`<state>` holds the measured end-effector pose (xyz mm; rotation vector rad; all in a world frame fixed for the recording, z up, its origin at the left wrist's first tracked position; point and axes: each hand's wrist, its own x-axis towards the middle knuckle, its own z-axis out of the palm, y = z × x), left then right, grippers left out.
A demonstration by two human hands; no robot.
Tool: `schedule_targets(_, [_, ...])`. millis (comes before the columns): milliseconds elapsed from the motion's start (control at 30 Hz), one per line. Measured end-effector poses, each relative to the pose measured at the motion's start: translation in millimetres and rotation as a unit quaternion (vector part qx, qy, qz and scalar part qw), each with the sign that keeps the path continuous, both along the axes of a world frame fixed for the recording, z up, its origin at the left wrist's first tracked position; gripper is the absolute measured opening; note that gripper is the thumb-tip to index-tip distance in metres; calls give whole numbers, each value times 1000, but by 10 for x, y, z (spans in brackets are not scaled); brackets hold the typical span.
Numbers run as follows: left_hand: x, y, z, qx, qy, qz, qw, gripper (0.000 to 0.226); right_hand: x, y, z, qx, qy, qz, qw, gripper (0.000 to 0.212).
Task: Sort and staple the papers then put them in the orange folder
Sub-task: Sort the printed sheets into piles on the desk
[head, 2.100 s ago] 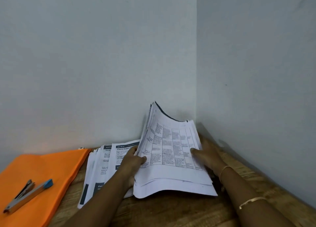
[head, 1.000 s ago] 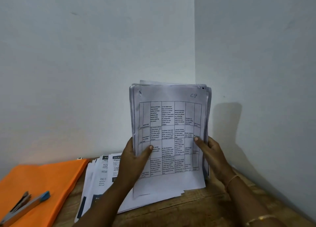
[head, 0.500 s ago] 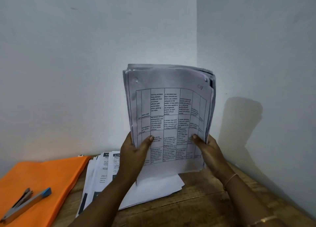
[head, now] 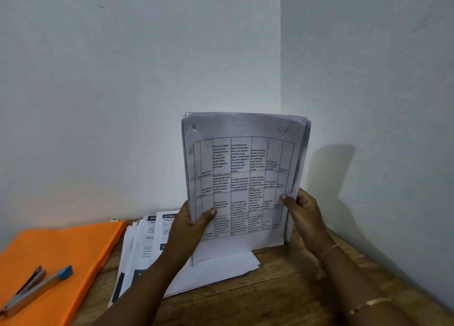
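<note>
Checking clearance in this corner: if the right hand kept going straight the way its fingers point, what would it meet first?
The right hand points up-left into the held paper stack, which it already grips. Beyond that is the back wall, though depth is unclear.

The held stack of papers [head: 243, 178] is thin matt printed paper, the table [head: 282, 298] rough grained wood, the folder [head: 61, 247] smooth matt orange, the stapler [head: 36, 291] dull metal with a blue plastic tip.

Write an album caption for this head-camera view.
Both hands hold a paper stack upright beside the orange folder.
</note>
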<state>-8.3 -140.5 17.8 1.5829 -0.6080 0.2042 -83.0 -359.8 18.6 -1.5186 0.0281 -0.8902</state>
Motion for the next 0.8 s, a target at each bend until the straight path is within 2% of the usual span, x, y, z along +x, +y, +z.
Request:
schedule_targets(133, [5,-6,-1,-4,-1,3,1000,37,24,35,9,14,-2,7,1000,22])
schedule_targets(267, [-5,-16,-10,18,1,-13,1000,26,69,141,-6,-8,10,41,999,28])
schedule_targets(467, [-50,-13,61,-21,-34,3,999,27,42,195,69,10,-56,27,998,19])
schedule_targets(567, [-56,-26,35,24,-35,-1,999,32,53,179,16,-27,-9,48,998,58])
schedule_targets(633, [-26,-17,10,57,-32,21,998,38,71,218,-22,-40,18,60,997,75])
schedule_targets(700, [8,-1,7,65,-25,33,997,41,83,238,-22,-37,4,25,999,76])
schedule_targets(800, [3,2,15,62,-18,19,998,28,74,216,14,-29,-48,-5,998,65])
